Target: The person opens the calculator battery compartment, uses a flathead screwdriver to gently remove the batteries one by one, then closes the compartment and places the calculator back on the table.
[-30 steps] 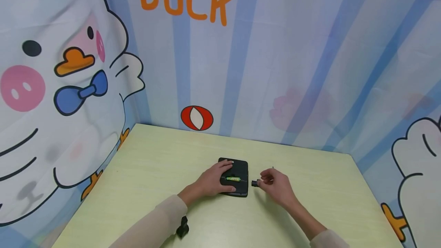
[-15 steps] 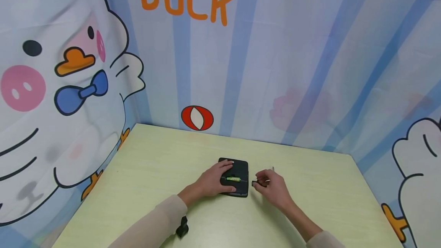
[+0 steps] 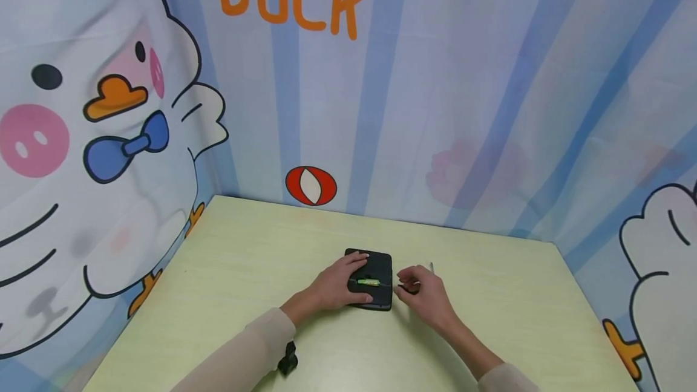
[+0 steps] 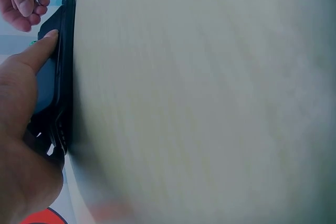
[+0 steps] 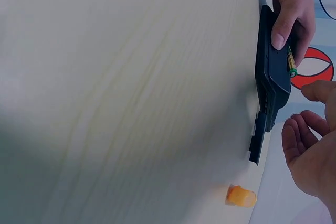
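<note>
A flat black device lies on the table, its wedge-shaped profile showing in the right wrist view. On its upper face sits a yellow-green battery. My left hand rests across the device, thumb and fingers spread and nearly straight on its top. Just right of the device is my right hand, fingers loosely bent. In the right wrist view its thumb stands apart from the fingers, with nothing visible between them. A narrow black strip lies on the table beside the device, close to the right hand.
A small orange object is on the table beyond the strip. Beside the left forearm shows a small black object. A duck-print curtain hangs behind the pale yellow table.
My right hand has moved left, closer to the device, now covering most of the small black piece in the head view. The left hand and the device keep their place.
</note>
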A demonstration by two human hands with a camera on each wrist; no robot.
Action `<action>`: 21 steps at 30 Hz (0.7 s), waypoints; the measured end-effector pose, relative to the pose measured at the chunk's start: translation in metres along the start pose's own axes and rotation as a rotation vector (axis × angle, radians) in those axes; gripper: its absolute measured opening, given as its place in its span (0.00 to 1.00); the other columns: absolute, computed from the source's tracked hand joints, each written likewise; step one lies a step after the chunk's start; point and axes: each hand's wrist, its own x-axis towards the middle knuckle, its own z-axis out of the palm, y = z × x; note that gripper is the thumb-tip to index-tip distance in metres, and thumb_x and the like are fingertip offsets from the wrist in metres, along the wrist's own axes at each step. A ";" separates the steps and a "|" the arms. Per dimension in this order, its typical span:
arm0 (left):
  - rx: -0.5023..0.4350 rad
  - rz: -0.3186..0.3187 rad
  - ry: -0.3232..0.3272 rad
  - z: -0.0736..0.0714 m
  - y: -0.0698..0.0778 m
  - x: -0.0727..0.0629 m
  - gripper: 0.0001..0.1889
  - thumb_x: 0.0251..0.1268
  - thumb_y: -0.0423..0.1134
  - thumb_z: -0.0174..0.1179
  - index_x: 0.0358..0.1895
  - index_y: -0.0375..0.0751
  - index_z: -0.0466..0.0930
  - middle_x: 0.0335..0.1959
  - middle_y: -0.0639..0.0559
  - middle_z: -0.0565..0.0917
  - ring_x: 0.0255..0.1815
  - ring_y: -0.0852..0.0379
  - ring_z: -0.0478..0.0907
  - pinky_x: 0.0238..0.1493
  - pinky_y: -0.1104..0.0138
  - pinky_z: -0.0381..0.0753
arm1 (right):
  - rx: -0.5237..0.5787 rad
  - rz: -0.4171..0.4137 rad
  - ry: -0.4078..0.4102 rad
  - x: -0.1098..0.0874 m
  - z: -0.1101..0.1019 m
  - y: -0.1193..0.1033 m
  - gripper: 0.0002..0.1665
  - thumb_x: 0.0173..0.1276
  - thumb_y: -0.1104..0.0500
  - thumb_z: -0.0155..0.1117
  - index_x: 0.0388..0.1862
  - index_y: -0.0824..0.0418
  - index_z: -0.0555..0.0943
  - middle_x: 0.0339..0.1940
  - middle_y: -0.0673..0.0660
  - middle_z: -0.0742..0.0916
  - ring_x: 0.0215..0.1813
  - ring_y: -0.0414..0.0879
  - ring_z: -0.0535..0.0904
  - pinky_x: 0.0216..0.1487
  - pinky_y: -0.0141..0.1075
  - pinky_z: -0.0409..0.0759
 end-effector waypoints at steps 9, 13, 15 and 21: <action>0.002 0.000 0.001 0.000 -0.005 0.000 0.48 0.66 0.64 0.70 0.83 0.46 0.65 0.84 0.48 0.62 0.84 0.45 0.59 0.78 0.46 0.66 | -0.008 -0.065 -0.018 0.003 0.006 -0.006 0.15 0.65 0.69 0.78 0.50 0.67 0.86 0.43 0.59 0.87 0.44 0.50 0.85 0.47 0.40 0.88; 0.000 0.003 0.001 0.002 -0.007 -0.001 0.48 0.66 0.65 0.70 0.83 0.46 0.65 0.84 0.48 0.62 0.84 0.45 0.59 0.78 0.46 0.66 | -0.043 -0.066 -0.037 0.005 0.009 -0.010 0.15 0.66 0.67 0.78 0.50 0.65 0.87 0.43 0.58 0.86 0.45 0.50 0.84 0.48 0.40 0.88; 0.005 0.007 0.000 0.003 -0.007 0.000 0.48 0.66 0.65 0.70 0.83 0.45 0.65 0.84 0.48 0.62 0.84 0.45 0.59 0.78 0.46 0.66 | -0.061 -0.069 -0.049 0.006 0.010 -0.012 0.14 0.67 0.66 0.78 0.51 0.64 0.87 0.44 0.57 0.86 0.45 0.51 0.85 0.49 0.41 0.88; 0.015 0.017 -0.002 0.003 -0.005 0.002 0.48 0.67 0.65 0.69 0.83 0.45 0.64 0.85 0.49 0.61 0.84 0.46 0.58 0.78 0.47 0.66 | -0.107 -0.115 -0.076 0.009 0.013 -0.019 0.14 0.67 0.64 0.78 0.50 0.63 0.87 0.44 0.53 0.85 0.47 0.50 0.86 0.52 0.44 0.88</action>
